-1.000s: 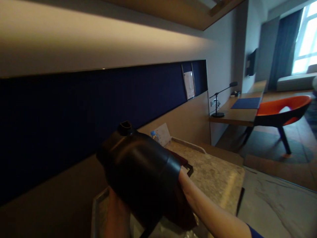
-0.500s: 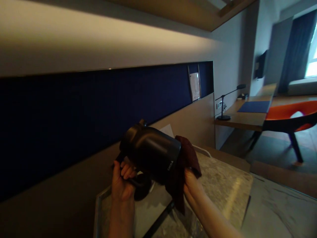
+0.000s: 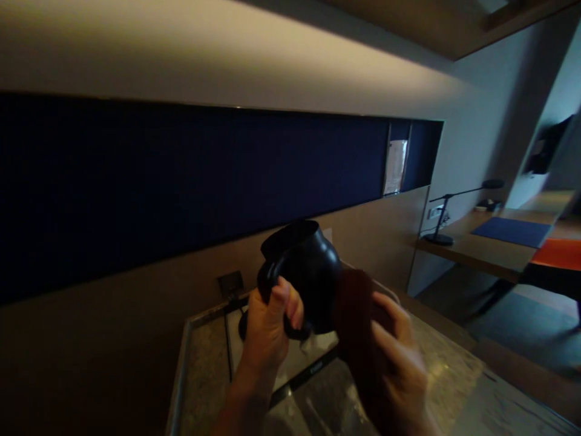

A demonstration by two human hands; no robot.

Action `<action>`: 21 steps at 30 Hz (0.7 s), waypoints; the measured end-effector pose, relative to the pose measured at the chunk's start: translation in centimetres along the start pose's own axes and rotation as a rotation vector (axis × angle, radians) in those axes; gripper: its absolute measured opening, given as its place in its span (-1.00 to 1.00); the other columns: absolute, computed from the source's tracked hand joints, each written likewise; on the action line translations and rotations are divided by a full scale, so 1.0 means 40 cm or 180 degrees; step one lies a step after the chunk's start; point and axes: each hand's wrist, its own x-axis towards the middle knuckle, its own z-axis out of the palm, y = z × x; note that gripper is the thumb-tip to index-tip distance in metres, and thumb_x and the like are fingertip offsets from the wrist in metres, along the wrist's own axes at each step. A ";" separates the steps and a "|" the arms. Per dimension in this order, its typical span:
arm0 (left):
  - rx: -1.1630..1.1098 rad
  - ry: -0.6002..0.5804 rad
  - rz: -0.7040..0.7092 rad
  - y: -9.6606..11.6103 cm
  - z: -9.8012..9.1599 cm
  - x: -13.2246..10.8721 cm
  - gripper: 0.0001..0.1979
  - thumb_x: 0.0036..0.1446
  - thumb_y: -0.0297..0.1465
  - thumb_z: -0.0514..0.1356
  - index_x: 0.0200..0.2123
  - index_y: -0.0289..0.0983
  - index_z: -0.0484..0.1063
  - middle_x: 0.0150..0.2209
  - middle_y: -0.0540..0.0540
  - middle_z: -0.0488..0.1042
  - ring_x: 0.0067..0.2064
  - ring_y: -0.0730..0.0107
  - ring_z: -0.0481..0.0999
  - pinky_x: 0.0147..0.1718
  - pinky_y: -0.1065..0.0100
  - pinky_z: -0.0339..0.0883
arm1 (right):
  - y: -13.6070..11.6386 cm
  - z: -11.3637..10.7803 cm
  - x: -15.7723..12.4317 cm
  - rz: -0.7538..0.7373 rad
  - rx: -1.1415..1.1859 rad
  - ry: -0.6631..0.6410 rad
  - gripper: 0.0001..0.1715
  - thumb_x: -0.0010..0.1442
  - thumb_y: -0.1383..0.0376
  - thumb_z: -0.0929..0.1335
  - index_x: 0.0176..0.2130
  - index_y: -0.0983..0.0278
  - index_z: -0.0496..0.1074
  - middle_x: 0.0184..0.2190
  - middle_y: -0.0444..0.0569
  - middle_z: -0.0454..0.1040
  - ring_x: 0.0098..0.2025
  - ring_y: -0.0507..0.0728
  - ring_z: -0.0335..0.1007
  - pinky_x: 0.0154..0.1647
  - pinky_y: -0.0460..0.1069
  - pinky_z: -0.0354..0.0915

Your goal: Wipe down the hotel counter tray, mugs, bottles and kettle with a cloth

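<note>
A black electric kettle [image 3: 313,278] is held tilted above the counter, its open mouth facing up and to the left. My left hand [image 3: 267,327] is closed around its handle. A dark red cloth [image 3: 356,321] lies against the kettle's lower end. My right hand [image 3: 399,351], somewhat blurred, grips this cloth from the right side. The kettle's bottom is hidden behind the cloth.
Below the hands is a speckled stone counter [image 3: 204,357] carrying a tray with a dark strip [image 3: 313,366]. A wall socket [image 3: 230,283] is behind. To the right stand a desk lamp [image 3: 439,238] and a desk with a blue mat [image 3: 512,232].
The kettle has turned, bringing its open mouth into view. My right hand and the cloth have shifted round its lower end. The head view has also swung, moving the background.
</note>
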 end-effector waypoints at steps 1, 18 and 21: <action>0.0136 -0.0088 0.0027 -0.011 0.001 -0.007 -0.40 -0.08 0.10 0.30 -0.63 -0.29 0.17 -0.69 0.11 0.12 -0.67 0.61 0.13 -0.66 0.51 0.04 | -0.020 0.007 0.001 -0.0325 -0.0185 -0.0100 -0.47 0.13 0.42 0.35 0.06 0.01 0.46 0.17 0.02 0.25 0.19 0.27 0.23 0.18 0.19 0.26; 0.1218 -0.0232 0.0520 0.035 -0.085 -0.055 -0.31 0.03 0.26 0.00 -0.63 -0.26 0.41 -0.75 -0.08 0.28 -0.56 0.26 0.44 -0.55 0.35 0.24 | -0.149 0.045 0.143 -0.0265 0.0131 -0.2730 -0.52 -0.02 0.22 0.31 -0.08 0.29 0.46 -0.20 0.09 0.53 -0.12 0.23 0.45 -0.06 0.03 0.37; 0.0895 0.0176 0.0660 0.078 -0.087 -0.035 -0.33 -0.03 0.26 0.08 -0.71 -0.24 0.33 -0.81 0.00 0.15 -0.67 0.40 0.25 -0.61 0.38 0.16 | -0.171 0.048 0.132 -0.0023 -0.0479 -0.2853 -0.60 -0.08 0.26 0.32 -0.18 0.31 0.46 -0.29 0.12 0.53 -0.28 0.23 0.45 -0.24 0.03 0.37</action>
